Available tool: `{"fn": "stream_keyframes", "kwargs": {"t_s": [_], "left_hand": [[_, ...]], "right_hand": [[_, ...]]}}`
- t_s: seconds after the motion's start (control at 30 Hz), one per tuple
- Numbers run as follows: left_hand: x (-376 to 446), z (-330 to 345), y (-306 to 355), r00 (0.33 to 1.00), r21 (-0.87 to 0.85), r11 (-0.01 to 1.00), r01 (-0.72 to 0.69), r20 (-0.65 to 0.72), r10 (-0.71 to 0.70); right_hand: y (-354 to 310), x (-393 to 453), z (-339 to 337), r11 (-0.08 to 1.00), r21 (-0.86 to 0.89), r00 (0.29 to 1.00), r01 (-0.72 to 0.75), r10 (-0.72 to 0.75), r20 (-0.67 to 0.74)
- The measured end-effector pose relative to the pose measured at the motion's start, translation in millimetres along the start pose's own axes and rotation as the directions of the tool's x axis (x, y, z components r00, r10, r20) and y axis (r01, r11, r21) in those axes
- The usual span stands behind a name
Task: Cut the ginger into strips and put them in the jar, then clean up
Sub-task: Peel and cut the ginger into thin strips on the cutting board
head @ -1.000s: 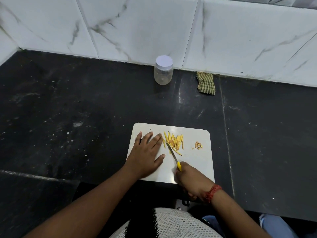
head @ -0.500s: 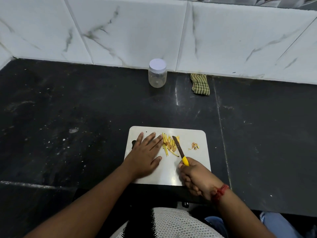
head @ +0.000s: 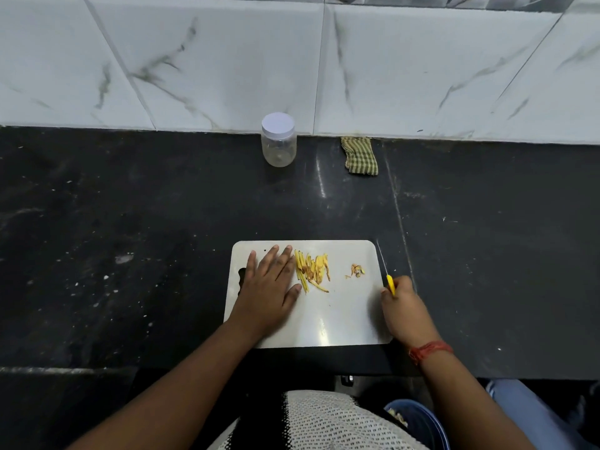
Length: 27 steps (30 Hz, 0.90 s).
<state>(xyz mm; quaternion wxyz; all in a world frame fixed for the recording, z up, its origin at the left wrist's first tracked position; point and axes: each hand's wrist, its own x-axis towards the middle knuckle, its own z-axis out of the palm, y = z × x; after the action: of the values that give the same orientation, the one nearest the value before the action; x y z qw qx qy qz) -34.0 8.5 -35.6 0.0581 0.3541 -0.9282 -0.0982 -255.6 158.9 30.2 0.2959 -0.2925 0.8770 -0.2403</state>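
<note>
The right hand (head: 404, 311) is grasping a knife (head: 386, 274) by its yellow handle, fingers curled round it, at the right edge of the white cutting board (head: 341, 316). The thin blade is pointing away from the person, running along just beside the board's right edge, over the dark counter (head: 130, 222). A red thread band (head: 430, 350) is circling that wrist.

The left hand (head: 268, 287) is lying flat on the left part of the board, its grip released, fingers straight and spread, pressing down with the fingertips toward the far edge. The ginger strips (head: 311, 269) are lying in a loose yellow pile on the board, touching or just beside the left hand's forefinger. A small heap of ginger scraps (head: 357, 270) is sitting apart from them, nearer the knife.

Well beyond the board, the clear jar (head: 278, 144) is standing upright against the marbled wall tiles (head: 227, 60), its white lid on. A green checked cloth (head: 359, 155) is lying crumpled to the jar's right, also at the wall's foot.
</note>
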Motion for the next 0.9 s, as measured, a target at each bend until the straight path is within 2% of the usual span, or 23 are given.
{"fn": "stream_keyframes", "kwargs": {"t_s": [0.13, 0.23, 0.67, 0.9], "left_hand": [[4, 0, 10, 1.000, 0.013, 1.000, 0.014, 0.020, -0.015], [6, -1, 16, 1.000, 0.005, 1.000, 0.010, 0.010, -0.010], [4, -3, 28, 1.000, 0.034, 0.999, 0.007, 0.005, -0.008], [-3, -2, 28, 0.998, 0.025, 0.998, 0.049, 0.028, -0.050]], "right_hand": [[21, 2, -1, 0.984, -0.180, 0.993, 0.000, -0.022, -0.118], [29, 2, 0, 0.960, -0.278, 0.987, 0.008, -0.053, -0.153], [40, -6, -3, 0.872, -0.490, 0.980, -0.007, -0.091, -0.175], [37, -7, -9, 0.830, -0.554, 0.960, 0.069, -0.205, -0.188]]}}
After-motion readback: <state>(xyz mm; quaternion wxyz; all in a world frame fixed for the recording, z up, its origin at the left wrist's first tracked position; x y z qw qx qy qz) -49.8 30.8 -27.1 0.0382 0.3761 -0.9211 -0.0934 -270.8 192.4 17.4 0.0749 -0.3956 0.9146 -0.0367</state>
